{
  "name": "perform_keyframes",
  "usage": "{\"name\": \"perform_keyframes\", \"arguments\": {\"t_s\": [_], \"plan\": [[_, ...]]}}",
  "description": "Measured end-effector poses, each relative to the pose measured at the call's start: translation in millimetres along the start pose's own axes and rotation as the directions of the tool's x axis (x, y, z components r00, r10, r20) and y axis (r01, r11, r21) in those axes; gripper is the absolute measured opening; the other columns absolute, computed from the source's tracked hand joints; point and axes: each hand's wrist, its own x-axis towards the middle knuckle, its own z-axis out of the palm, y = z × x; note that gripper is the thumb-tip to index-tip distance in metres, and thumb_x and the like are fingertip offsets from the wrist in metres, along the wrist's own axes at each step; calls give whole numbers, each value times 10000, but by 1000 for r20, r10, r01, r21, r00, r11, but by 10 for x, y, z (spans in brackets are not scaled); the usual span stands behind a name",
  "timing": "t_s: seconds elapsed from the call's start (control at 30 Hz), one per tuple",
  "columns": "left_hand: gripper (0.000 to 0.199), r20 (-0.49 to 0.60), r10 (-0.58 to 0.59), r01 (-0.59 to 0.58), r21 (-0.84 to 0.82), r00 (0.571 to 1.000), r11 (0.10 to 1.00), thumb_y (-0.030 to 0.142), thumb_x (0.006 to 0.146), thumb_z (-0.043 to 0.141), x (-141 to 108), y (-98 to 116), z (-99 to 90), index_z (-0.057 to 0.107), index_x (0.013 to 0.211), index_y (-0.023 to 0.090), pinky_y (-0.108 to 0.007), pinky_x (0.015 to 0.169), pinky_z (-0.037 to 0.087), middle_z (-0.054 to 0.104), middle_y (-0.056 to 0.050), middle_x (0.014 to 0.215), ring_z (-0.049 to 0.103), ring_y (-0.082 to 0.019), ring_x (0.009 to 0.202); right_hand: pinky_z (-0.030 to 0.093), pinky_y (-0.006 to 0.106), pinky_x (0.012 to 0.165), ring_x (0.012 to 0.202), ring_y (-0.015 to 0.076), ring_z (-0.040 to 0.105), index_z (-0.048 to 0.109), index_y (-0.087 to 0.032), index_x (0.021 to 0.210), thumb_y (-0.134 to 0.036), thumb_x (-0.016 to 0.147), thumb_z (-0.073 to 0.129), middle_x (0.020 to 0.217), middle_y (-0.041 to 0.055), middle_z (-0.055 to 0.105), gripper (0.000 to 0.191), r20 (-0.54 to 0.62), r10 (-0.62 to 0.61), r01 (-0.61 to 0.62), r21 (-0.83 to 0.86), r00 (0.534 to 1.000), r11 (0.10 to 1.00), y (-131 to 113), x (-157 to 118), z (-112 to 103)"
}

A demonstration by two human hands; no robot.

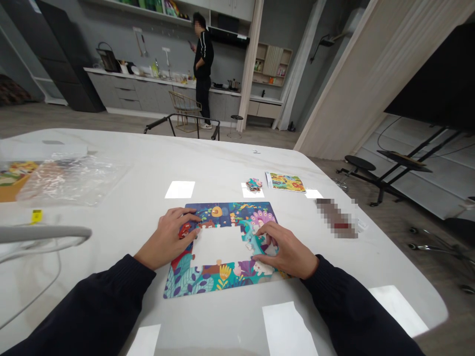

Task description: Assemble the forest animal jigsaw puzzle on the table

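Grip: left hand (166, 238), right hand (285, 250) on puzzle (189, 279)

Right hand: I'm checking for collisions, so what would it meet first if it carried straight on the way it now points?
The teal jigsaw pieces at the gap's edge, already at the fingertips of the right hand. Past them lies the white gap, then probably the left hand, though depth is unclear.

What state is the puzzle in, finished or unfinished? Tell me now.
Unfinished: the puzzle shows a blank white centre, and loose pieces lie in a small pile beyond it.
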Motion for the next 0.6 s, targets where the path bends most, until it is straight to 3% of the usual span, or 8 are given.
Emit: {"name": "perform_keyframes", "arguments": {"t_s": [0.23, 0.6], "plan": [[261, -5, 8, -8, 9, 1000, 1000, 411, 929, 581, -3, -11, 4, 715, 1113, 284, -565, 1066, 424, 643, -59, 1332, 513, -327, 1268, 498, 331, 715, 765, 192, 579, 602, -225, 1088, -392, 765, 861, 951, 44, 635, 447, 6, 14, -14, -32, 1000, 999, -2, -10, 4], [263, 6, 7, -7, 12, 1000, 1000, 429, 940, 577, -4, -25, 5, 707, 1120, 287, -561, 1065, 419, 635, -57, 1337, 505, -322, 1268, 530, 359, 801, 842, 204, 623, 592, -237, 1117, -182, 761, 773, 1017, 47, 663, 403, -30, 18, -18, 26, 999, 1000, 32, 6, -101]]}}
